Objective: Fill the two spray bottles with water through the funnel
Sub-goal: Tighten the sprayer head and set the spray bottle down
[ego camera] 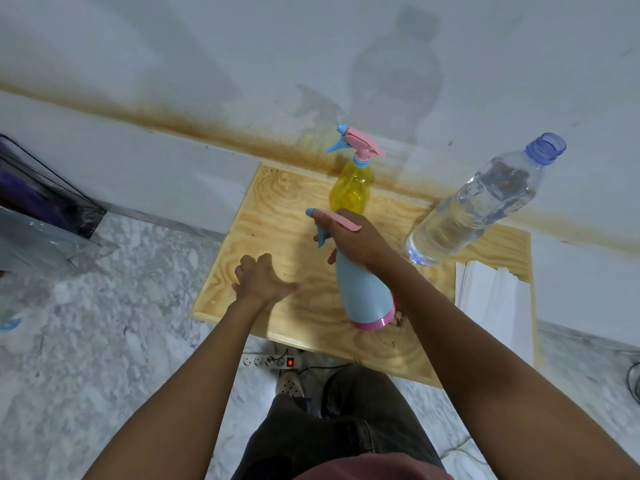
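A light blue spray bottle [363, 292] with a pink base and a pink-and-blue trigger head stands on the wooden table [277, 223]. My right hand [353, 242] grips its neck and spray head from above. My left hand [259, 280] hovers to the left of the bottle, fingers spread, holding nothing. Behind stands a yellow spray bottle [350, 190] with its pink-and-blue head on. At the right a large clear water bottle [481, 206] with a blue neck stands uncapped and mostly full. No funnel is in view.
White paper towels [491, 299] lie at the table's right edge. A power strip [273, 361] with a lit red switch lies on the marble floor below the table's front edge. A clear plastic container [41, 216] sits at the left. The wall runs close behind the table.
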A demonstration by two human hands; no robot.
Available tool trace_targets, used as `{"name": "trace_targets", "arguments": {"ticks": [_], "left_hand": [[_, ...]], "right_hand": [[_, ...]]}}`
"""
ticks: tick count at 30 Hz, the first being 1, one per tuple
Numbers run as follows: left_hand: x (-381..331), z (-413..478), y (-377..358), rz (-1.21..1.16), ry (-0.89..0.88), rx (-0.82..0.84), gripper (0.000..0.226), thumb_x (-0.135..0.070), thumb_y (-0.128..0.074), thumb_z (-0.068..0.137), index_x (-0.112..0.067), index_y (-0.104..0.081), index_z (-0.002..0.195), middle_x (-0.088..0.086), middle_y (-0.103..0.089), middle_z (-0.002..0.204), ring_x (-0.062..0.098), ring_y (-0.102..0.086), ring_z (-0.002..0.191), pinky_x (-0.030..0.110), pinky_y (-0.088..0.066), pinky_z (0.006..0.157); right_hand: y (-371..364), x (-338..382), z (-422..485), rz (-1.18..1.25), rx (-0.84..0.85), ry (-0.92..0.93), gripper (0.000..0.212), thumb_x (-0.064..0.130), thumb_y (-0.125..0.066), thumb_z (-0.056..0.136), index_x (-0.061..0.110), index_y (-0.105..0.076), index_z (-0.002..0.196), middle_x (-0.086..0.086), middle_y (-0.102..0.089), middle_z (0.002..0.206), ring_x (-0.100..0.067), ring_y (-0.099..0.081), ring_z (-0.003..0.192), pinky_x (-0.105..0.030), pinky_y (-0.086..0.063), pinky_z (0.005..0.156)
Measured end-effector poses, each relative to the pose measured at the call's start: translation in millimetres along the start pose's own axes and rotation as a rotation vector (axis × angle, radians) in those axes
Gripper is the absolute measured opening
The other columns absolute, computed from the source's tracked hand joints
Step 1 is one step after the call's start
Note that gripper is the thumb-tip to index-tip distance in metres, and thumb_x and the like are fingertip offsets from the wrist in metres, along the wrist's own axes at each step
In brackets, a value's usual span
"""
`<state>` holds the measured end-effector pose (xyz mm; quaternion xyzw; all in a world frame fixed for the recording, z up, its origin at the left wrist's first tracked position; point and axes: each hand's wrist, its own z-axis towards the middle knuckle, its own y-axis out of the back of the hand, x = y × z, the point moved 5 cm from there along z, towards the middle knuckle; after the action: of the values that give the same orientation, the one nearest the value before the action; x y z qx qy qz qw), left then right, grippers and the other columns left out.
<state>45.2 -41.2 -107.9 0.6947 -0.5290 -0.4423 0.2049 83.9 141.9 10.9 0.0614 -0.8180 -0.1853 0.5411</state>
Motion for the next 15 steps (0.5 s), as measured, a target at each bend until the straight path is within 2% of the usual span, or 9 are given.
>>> {"name": "trace_targets", "arguments": {"ticks": [2,3,5,7,9,12,14,15], "left_hand": [[-11,-10,10,-0.102,-0.178,0.094,0.099,-0.061,-0.081,0.064,-0.027,-0.038,0.146,0.003,-0.033,0.151,0.026,-0.027,0.141,0.043,-0.031,0.113],[-19,-21,14,-0.214,-0.267,0.174,0.099,-0.052,-0.086,0.065,-0.03,-0.036,0.148,-0.002,-0.034,0.15,0.021,-0.028,0.143,0.04,-0.031,0.115],[-38,-49,23,-0.364,-0.401,0.27,0.104,-0.048,-0.09,0.059,-0.035,-0.036,0.147,-0.013,-0.038,0.145,0.01,-0.033,0.138,0.03,-0.034,0.11],[-56,-67,30,-0.433,-0.476,0.198,0.103,-0.059,-0.086,0.05,-0.038,-0.041,0.14,-0.018,-0.046,0.139,0.003,-0.043,0.128,0.021,-0.038,0.098],[-71,-74,39,-0.514,-0.509,0.067,0.094,-0.064,-0.081,0.05,-0.035,-0.046,0.133,-0.016,-0.057,0.127,0.001,-0.054,0.115,0.016,-0.045,0.086],[-77,-69,51,-0.586,-0.527,-0.091,0.075,-0.053,-0.086,0.06,-0.037,-0.049,0.123,-0.018,-0.061,0.114,-0.005,-0.058,0.103,0.022,-0.054,0.08],[-72,-56,59,-0.647,-0.495,-0.145,0.066,-0.038,-0.09,0.065,-0.037,-0.052,0.119,-0.019,-0.062,0.11,-0.006,-0.058,0.1,0.029,-0.057,0.079],[-70,-47,64,-0.692,-0.466,-0.159,0.066,-0.034,-0.091,0.065,-0.034,-0.054,0.12,-0.018,-0.062,0.11,-0.003,-0.06,0.1,0.034,-0.058,0.079]], "right_hand": [[10,12,-12,0.171,-0.098,0.088,0.027,0.043,-0.068,0.09,0.022,-0.076,0.077,-0.012,-0.072,0.087,-0.017,-0.071,0.075,-0.035,-0.059,0.07],[14,16,-18,0.206,-0.141,0.107,0.023,0.04,-0.07,0.089,0.022,-0.078,0.077,-0.012,-0.07,0.08,-0.013,-0.066,0.069,-0.028,-0.053,0.066],[18,19,-26,0.283,-0.19,0.114,0.021,0.037,-0.072,0.087,0.02,-0.079,0.076,-0.009,-0.058,0.067,-0.012,-0.05,0.062,-0.025,-0.039,0.06],[17,25,-32,0.391,-0.197,0.142,0.017,0.029,-0.071,0.089,0.021,-0.078,0.076,-0.003,-0.055,0.063,-0.011,-0.046,0.063,-0.023,-0.036,0.059],[12,37,-34,0.426,-0.186,0.216,0.014,0.019,-0.068,0.091,0.022,-0.077,0.082,0.01,-0.06,0.06,-0.005,-0.05,0.06,-0.016,-0.04,0.06],[10,53,-31,0.429,-0.176,0.299,0.011,0.018,-0.067,0.092,0.013,-0.074,0.1,0.009,-0.069,0.08,0.001,-0.059,0.068,-0.013,-0.045,0.065],[19,53,-25,0.393,-0.264,0.308,0.017,0.022,-0.062,0.095,0.015,-0.068,0.11,0.009,-0.069,0.092,0.009,-0.062,0.076,-0.009,-0.046,0.071],[28,48,-20,0.389,-0.347,0.29,0.018,0.024,-0.062,0.096,0.014,-0.068,0.11,0.011,-0.068,0.092,0.011,-0.062,0.077,-0.008,-0.045,0.072]]}}
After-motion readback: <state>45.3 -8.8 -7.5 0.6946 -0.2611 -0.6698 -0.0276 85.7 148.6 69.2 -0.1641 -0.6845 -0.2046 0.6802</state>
